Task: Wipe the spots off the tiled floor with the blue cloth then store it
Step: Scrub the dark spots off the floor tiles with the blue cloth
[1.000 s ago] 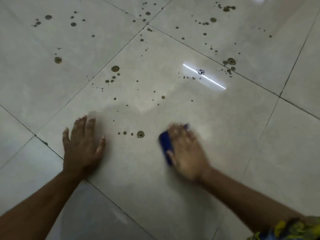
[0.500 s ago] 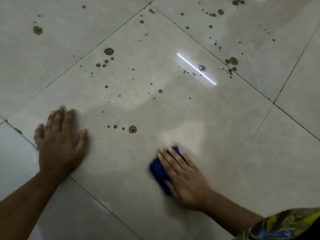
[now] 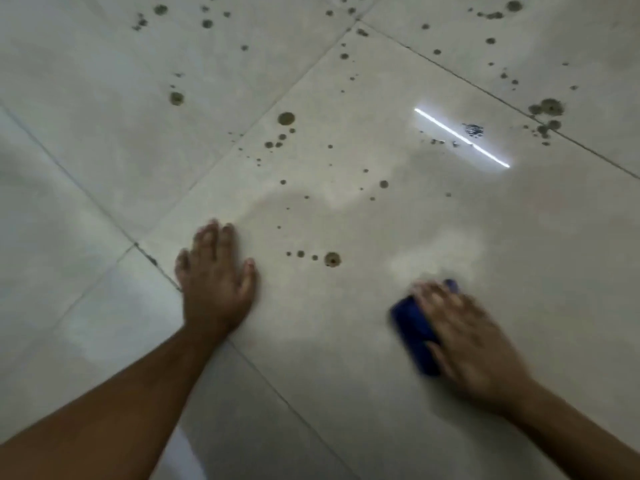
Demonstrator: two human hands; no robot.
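Wiping step underway: right hand (image 3: 474, 344) flat, pressing blue cloth (image 3: 414, 329) onto floor (image 3: 519, 237). Left hand (image 3: 214, 282) splayed, bracing. Next, probably sweep toward nearest spots (image 3: 331, 259).

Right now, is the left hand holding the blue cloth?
No, the left hand lies flat and bare on the tile, while the blue cloth sits under the right hand.

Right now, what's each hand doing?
Left hand: open, flat on the floor, holding nothing.
Right hand: pressing the blue cloth down.
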